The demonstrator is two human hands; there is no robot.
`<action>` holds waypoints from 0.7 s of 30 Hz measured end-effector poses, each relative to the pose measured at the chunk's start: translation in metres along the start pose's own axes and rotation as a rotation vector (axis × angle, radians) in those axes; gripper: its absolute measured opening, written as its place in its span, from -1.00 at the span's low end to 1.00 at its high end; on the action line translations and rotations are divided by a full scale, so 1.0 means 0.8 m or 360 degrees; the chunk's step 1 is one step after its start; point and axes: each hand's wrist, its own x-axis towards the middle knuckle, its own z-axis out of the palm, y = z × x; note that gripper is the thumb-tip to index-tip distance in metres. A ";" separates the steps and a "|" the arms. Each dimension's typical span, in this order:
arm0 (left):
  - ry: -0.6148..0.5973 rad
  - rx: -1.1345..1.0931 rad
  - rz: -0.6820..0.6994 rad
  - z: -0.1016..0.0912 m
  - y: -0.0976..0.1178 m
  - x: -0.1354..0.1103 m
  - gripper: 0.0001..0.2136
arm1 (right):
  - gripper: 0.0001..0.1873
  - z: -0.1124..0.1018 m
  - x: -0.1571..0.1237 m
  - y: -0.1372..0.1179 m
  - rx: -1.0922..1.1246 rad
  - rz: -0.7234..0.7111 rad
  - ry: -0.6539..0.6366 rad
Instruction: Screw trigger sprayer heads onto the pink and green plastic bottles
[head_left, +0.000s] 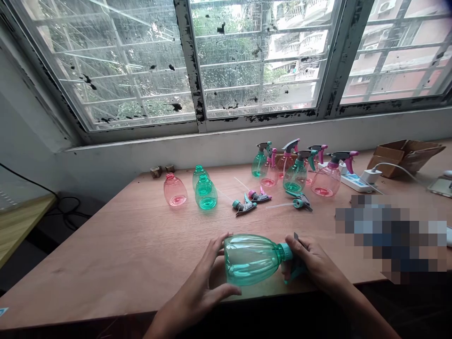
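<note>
A green spray bottle [252, 261] lies on its side in the air at the front of the table, base to the left. Cupped around its base is my left hand [206, 278], fingers along the far side and thumb at the near lower edge. My right hand [314, 259] is closed on the grey and teal spray head at the neck, hiding much of it. Beyond them, loose spray heads lie on the table: one teal [244, 205], one pink [260, 195] and another teal [300, 201]. Headless bottles stand farther left, a pink one [175, 190] and two green ones [206, 193].
Several spray bottles with heads [325, 181] stand together at the back right of the wooden table [116, 254]. Beside them are a white power strip [355, 182] with a plugged-in charger [370, 176] and an open cardboard box [402, 157]. A blurred patch [391, 235] covers the right side.
</note>
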 end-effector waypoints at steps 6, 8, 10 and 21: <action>0.0023 0.0493 0.0278 0.009 -0.014 -0.001 -0.05 | -0.32 -0.004 0.006 0.007 0.0056 0.0079 0.0015; 0.0033 0.0632 0.0397 0.012 -0.016 -0.004 -0.07 | -0.32 -0.007 0.006 0.009 0.0073 0.0110 0.0020; 0.0042 0.0756 0.0503 0.012 -0.014 -0.005 -0.11 | -0.32 -0.008 0.007 0.008 0.0107 0.0148 0.0013; 0.0188 0.0638 0.0408 0.009 -0.009 0.002 -0.18 | -0.46 -0.002 0.010 0.012 0.0314 0.0032 0.0074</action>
